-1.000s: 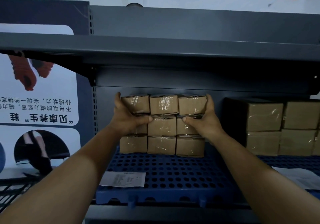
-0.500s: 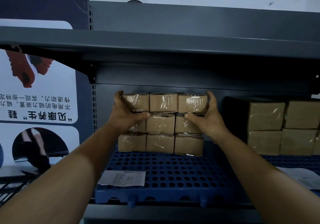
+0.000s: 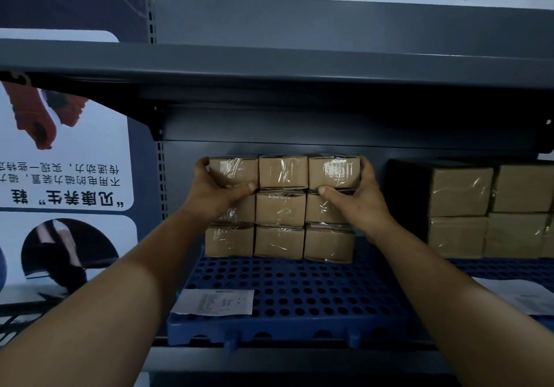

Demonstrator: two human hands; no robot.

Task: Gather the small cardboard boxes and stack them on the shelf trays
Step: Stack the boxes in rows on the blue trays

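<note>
The left hand (image 3: 214, 193) hid most of the middle-left box, and the right hand (image 3: 358, 199) covered part of the middle-right one. Bigger boxes (image 3: 491, 207) at the right ran off the frame. The slip (image 3: 214, 302) bore print too small to read. Nine boxes (image 3: 281, 207), brown card under glossy tape, stood three by three at the back of the blue tray (image 3: 299, 299). Both hands clamped the top row (image 3: 283, 172) from its ends, thumbs beneath.
</note>
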